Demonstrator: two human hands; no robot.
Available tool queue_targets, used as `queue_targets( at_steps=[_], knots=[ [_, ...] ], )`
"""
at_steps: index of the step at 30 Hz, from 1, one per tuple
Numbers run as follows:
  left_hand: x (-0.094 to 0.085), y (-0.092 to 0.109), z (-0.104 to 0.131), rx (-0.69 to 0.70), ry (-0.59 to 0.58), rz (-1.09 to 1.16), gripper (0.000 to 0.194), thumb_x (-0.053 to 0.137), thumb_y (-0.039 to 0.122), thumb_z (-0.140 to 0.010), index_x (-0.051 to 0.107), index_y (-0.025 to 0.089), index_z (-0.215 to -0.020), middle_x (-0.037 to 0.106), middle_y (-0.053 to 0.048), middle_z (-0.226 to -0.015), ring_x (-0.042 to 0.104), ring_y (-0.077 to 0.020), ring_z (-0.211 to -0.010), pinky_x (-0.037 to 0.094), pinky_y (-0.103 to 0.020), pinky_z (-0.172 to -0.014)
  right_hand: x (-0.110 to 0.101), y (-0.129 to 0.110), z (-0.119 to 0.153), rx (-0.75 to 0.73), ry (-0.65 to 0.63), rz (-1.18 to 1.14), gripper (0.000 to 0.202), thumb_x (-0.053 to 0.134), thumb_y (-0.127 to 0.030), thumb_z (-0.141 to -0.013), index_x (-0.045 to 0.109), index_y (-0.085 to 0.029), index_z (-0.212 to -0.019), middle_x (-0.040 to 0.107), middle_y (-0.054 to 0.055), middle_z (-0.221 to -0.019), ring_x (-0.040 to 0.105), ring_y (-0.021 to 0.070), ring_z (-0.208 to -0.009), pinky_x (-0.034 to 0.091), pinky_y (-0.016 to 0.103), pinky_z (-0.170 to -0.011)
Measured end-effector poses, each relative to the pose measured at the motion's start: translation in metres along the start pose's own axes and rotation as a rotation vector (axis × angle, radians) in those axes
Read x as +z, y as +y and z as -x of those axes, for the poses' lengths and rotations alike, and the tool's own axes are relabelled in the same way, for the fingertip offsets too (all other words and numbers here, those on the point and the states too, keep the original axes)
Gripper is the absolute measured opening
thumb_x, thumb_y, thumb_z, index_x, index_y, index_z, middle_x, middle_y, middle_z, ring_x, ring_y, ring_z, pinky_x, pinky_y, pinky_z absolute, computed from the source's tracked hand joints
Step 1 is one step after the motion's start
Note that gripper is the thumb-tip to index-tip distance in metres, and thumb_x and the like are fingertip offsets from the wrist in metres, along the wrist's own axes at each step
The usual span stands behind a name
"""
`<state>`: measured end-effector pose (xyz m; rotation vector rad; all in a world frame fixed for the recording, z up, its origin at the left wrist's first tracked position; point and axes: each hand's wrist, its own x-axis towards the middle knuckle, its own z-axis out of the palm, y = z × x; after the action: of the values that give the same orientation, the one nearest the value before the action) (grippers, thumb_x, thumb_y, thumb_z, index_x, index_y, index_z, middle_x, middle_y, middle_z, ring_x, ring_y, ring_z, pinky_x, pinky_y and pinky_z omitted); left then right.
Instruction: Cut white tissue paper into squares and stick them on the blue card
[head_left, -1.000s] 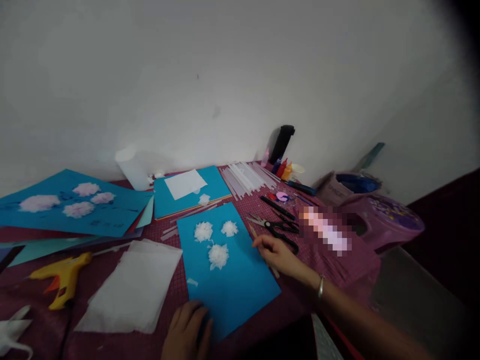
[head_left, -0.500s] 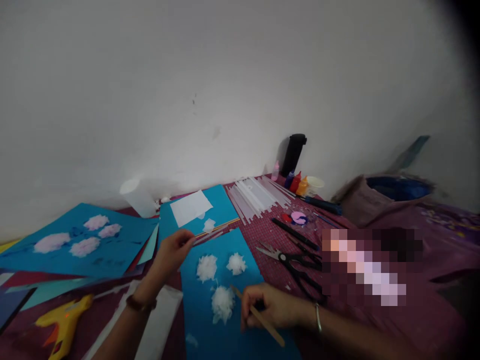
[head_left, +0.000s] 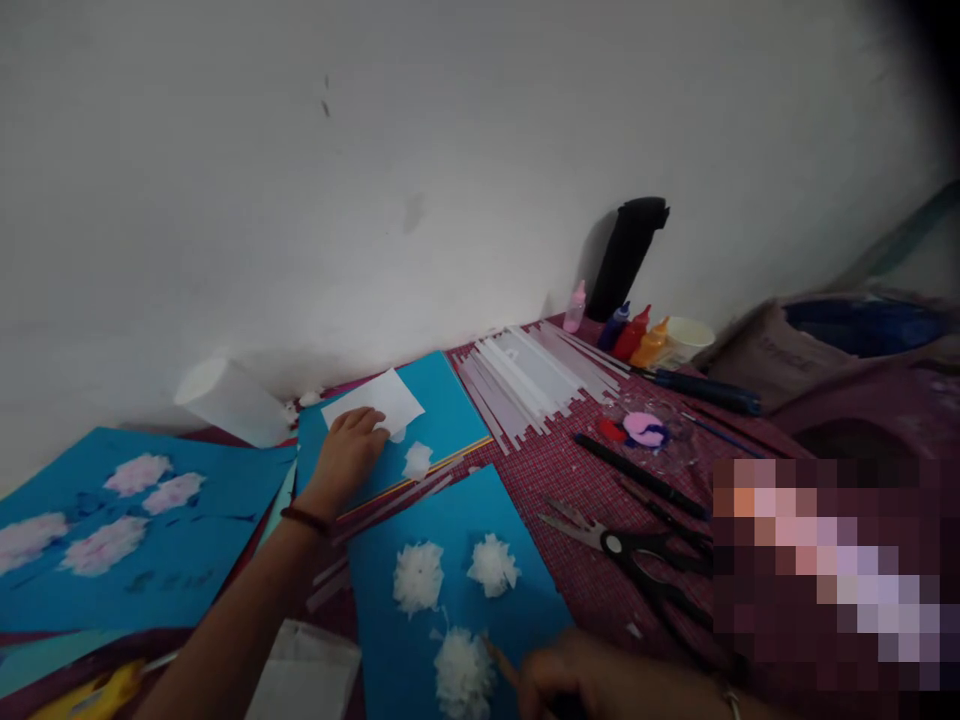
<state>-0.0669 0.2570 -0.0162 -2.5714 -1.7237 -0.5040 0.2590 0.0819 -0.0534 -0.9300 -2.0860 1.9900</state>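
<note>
My left hand lies over a white paper sheet on the stack of blue card at the back, fingers stretched onto its near edge. A small white paper piece sits just right of those fingers. In front is a blue card bearing three ruffled white paper flowers. My right hand, low in view, is closed around a wooden craft stick. The stick's tip is at the side of the nearest paper flower; whether it touches is unclear.
White strips lie at the back. Black-handled scissors, paint blobs, paint bottles and a cup stand or lie rightward. A second flower card and yellow glue gun are at left.
My left hand has moved from beside the thin strips onto the white paper sheet. My right hand still grips the stick by the nearest flower. The camera view has shifted.
</note>
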Motion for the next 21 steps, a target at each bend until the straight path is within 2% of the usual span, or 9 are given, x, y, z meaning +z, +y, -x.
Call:
queue_targets(
  at_steps=[3,5,8,10,12,15,18,21],
  knots=[
    [-0.004,0.004,0.009,-0.148,0.105,0.085,0.015,0.052,0.023,-0.079,0.065,0.02,-0.073,0.072,-0.009,-0.092,0.062,-0.0263,-0.095,0.046,-0.042,-0.089,-0.001,-0.004,0.001,-0.04,-0.004,-0.099,0.01,0.064,-0.018,-0.074,0.064,-0.016,-0.084,0.058,-0.002,-0.076,0.052,0.01,-0.068,0.04,0.018,-0.059],
    [-0.014,0.017,0.028,-0.275,0.179,0.157,0.015,0.051,0.027,-0.078,0.063,0.018,-0.077,0.07,-0.007,-0.081,0.064,-0.0225,-0.079,0.05,-0.035,-0.075,-0.001,-0.006,0.003,-0.115,0.023,-0.176,0.014,0.063,-0.028,-0.079,0.059,-0.016,-0.084,0.056,-0.001,-0.075,0.05,0.0096,-0.064,0.041,0.019,-0.059],
    [-0.037,0.052,0.068,-0.413,0.232,0.355,0.016,0.054,0.034,-0.078,0.059,0.019,-0.074,0.066,-0.001,-0.071,0.061,-0.0153,-0.062,0.047,-0.024,-0.056,0.004,-0.012,0.008,-0.266,0.124,-0.197,0.022,0.059,-0.037,-0.085,0.054,-0.016,-0.085,0.055,0.0,-0.078,0.052,0.0112,-0.069,0.043,0.023,-0.064],
    [-0.051,0.08,0.096,-0.549,0.302,0.643,0.02,0.063,0.035,-0.072,0.054,0.019,-0.065,0.061,0.002,-0.067,0.056,-0.0117,-0.057,0.043,-0.022,-0.052,0.012,-0.02,0.013,-0.331,0.209,-0.122,0.023,0.048,-0.038,-0.092,0.053,-0.016,-0.086,0.054,0.001,-0.08,0.053,0.0126,-0.074,0.044,0.027,-0.071],
    [-0.056,0.104,0.121,-0.611,0.352,0.848,0.024,0.069,0.032,-0.066,0.05,0.019,-0.06,0.057,0.004,-0.064,0.052,-0.01,-0.056,0.041,-0.021,-0.052,0.024,-0.029,0.018,-0.374,0.287,0.047,0.027,0.036,-0.033,-0.098,0.055,-0.016,-0.09,0.053,0.002,-0.084,0.053,0.0132,-0.078,0.044,0.029,-0.076],
    [-0.048,0.124,0.147,-0.584,0.286,0.972,0.022,0.071,0.029,-0.064,0.05,0.019,-0.064,0.053,0.005,-0.059,0.05,-0.0101,-0.055,0.04,-0.022,-0.053,0.05,-0.04,0.023,-0.444,0.293,0.424,0.025,0.033,-0.022,-0.097,0.056,-0.016,-0.106,0.055,0.006,-0.093,0.053,0.0153,-0.086,0.042,0.03,-0.081],
    [-0.031,0.128,0.161,-0.523,0.161,0.996,0.017,0.068,0.03,-0.067,0.058,0.018,-0.072,0.054,0.004,-0.06,0.051,-0.0117,-0.056,0.04,-0.023,-0.054,0.072,-0.04,0.019,-0.469,0.235,0.786,0.025,0.041,-0.021,-0.094,0.053,-0.015,-0.116,0.059,0.008,-0.1,0.052,0.0185,-0.091,0.04,0.033,-0.085],
    [-0.018,0.127,0.168,-0.493,0.118,1.015,0.015,0.066,0.031,-0.069,0.062,0.017,-0.075,0.056,0.003,-0.064,0.051,-0.0126,-0.059,0.04,-0.024,-0.055,0.082,-0.034,0.01,-0.453,0.21,1.052,0.023,0.045,-0.025,-0.094,0.055,-0.017,-0.113,0.061,0.007,-0.098,0.052,0.0193,-0.088,0.039,0.033,-0.082]
  ],
)
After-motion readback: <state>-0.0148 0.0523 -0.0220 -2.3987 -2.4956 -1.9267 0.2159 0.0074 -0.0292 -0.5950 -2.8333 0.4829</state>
